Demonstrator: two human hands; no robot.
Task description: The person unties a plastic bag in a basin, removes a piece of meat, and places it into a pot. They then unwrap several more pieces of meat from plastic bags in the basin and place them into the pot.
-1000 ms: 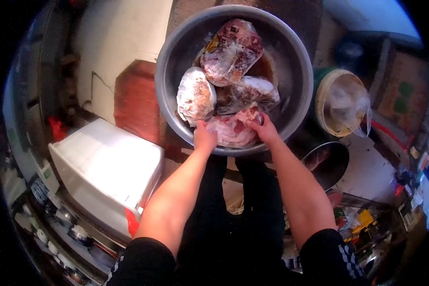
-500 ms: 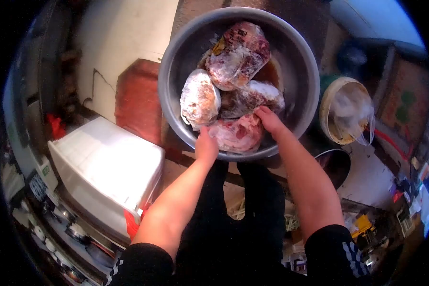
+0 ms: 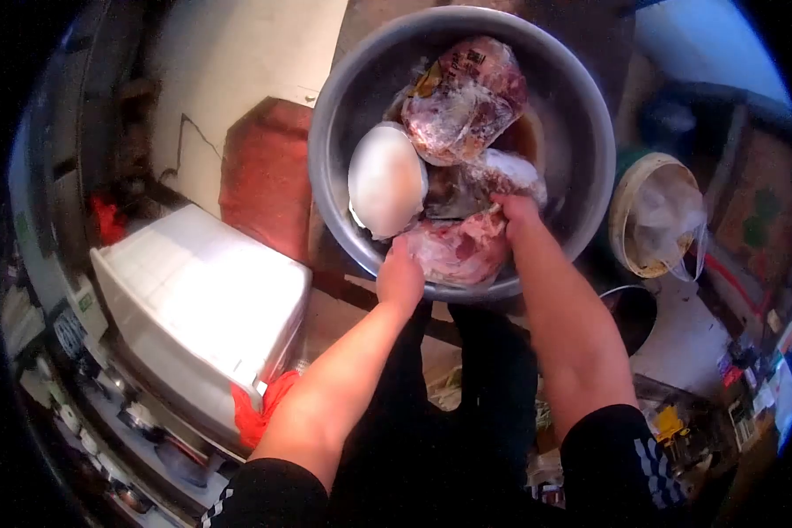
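Observation:
A large metal basin (image 3: 591,167) holds several pieces of meat. At its near side, my left hand (image 3: 400,280) grips the left end of a raw pink piece of meat (image 3: 458,252). My right hand (image 3: 518,216) has its fingers closed on the right end of the same piece. Beyond it lies a dark, frosty piece in plastic wrap (image 3: 502,176). A pale, whitish frozen lump (image 3: 386,180) rests by the left wall. At the far side is a bigger red piece in printed plastic (image 3: 466,101), with brownish liquid next to it.
To the left stands a white box (image 3: 202,282) with a red plastic bag (image 3: 268,407) at its corner. A red mat (image 3: 266,180) lies behind the box. On the right are a bucket (image 3: 627,211) with a clear plastic bag inside and a dark pot (image 3: 632,321).
The basin and its surroundings sit slightly further right in view. Both hands keep hold of the pink meat. The whitish lump looks brighter and smoother than before.

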